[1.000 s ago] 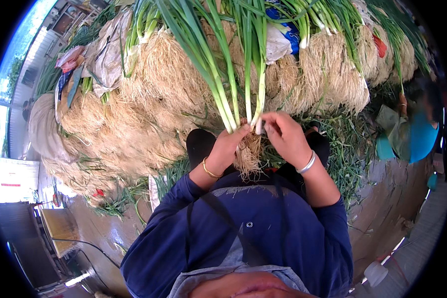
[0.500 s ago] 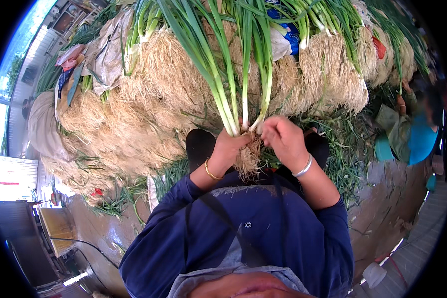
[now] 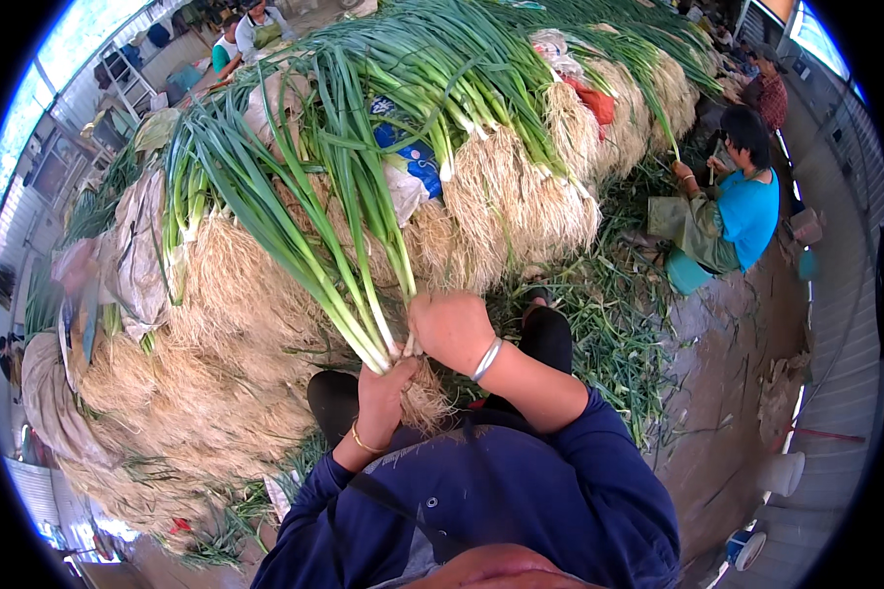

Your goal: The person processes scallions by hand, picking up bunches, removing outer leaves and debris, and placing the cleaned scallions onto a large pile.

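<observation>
And here's the left hand [image 3: 381,395], fingers wrapped snugly round the pale lower stems of a few green onions [image 3: 339,319], a gold bangle [image 3: 366,442] at its wrist. Their long axis slants: leaves away toward eleven o'clock, the shaggy roots [image 3: 425,401] hanging out at about four o'clock, just beside that hand.

Now the right hand [image 3: 452,322], between one and two o'clock of the left and near it, curled rather than spread! It sits at the rightmost stalk [image 3: 403,267], which emerges above the knuckles and leans to eleven o'clock. That's the relation that counts: the stalk lies on the right hand's nine-o'clock edge, so the right is nearer its shaft and the left nearer the pale bases. Fingertips are hidden, so whether they pinch it, I can't tell.

Beyond, the root-fringed heap [image 3: 521,191] stretches from nine o'clock round to one. Leaf trimmings [image 3: 609,373] litter the floor at three, and a co-worker in a teal shirt [image 3: 753,221] sits out at two.
</observation>
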The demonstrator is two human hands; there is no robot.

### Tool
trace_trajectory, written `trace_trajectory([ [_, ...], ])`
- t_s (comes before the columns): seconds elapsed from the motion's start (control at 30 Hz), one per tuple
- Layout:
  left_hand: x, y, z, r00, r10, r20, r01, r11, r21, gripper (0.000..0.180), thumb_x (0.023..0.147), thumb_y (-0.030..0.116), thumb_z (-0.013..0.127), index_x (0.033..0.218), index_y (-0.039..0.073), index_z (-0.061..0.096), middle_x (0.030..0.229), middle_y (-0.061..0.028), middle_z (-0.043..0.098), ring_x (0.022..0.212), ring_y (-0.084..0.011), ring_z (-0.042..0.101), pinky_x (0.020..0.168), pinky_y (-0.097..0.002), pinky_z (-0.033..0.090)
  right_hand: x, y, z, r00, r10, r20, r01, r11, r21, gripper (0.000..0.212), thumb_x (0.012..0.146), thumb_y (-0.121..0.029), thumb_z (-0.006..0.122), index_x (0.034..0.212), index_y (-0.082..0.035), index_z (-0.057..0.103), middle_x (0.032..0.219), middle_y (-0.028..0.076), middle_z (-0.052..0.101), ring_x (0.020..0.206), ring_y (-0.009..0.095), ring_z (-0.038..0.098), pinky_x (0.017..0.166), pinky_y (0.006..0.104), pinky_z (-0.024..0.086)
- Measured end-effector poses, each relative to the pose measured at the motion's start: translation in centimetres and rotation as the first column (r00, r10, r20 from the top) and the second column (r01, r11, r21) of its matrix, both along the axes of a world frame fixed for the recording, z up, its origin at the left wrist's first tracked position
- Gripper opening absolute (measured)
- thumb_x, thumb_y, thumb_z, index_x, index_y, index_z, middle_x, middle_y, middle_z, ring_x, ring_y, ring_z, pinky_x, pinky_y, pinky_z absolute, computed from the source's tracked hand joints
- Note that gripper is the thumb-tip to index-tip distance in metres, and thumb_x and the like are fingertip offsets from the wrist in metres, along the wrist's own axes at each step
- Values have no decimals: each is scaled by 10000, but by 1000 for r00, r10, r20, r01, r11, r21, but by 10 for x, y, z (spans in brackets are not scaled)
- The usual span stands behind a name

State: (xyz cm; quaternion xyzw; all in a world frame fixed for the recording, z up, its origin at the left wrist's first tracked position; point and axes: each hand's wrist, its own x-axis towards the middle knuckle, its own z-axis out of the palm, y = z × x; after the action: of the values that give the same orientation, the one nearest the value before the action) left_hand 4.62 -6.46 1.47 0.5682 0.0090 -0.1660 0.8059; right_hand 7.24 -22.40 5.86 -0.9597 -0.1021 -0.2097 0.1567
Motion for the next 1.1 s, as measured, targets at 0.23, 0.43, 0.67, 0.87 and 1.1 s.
trace_trajectory([
  [0.23,0,2,4,999,27,-18,-28,998,-53,189,857,-32,555,1042,0,575,911,-22,601,784,-90,558,687,-229,459,-51,-15,-7,797,579,170,-577,648,497,114,884,-111,508,800,-47,552,694,93,573,559,234,554,537,327,466],
  [0.43,-1,9,-3,999,-36,-11,35,995,-98,258,887,15,540,1144,-13,526,1031,-49,589,890,-110,564,765,-253,473,2,-12,-31,594,800,81,287,-305,908,406,966,-146,437,1342,-3,381,981,92,613,743,118,586,654,232,493],
  [0.67,0,15,-1,993,-96,-74,86,988,-130,238,900,70,486,1115,-22,525,997,-84,586,849,-164,583,753,-288,477,35,15,-46,516,842,-156,164,81,983,393,899,-119,583,1262,-65,443,835,-3,577,558,30,462,453,180,345],
  [0.87,-5,15,26,930,-194,-311,112,958,-264,212,888,226,521,819,35,456,682,-31,442,566,-128,387,533,-259,330,28,15,-49,497,861,109,276,-276,920,310,898,-79,558,1207,-84,534,744,-8,581,446,19,379,400,167,276],
  [1.1,-3,25,19,920,-277,-277,127,879,-460,358,904,332,518,1099,32,490,642,18,381,560,-94,366,531,-241,325,-9,8,-48,762,640,-97,-199,374,906,163,926,-185,560,853,-41,536,579,-27,464,440,55,386,401,211,303],
])
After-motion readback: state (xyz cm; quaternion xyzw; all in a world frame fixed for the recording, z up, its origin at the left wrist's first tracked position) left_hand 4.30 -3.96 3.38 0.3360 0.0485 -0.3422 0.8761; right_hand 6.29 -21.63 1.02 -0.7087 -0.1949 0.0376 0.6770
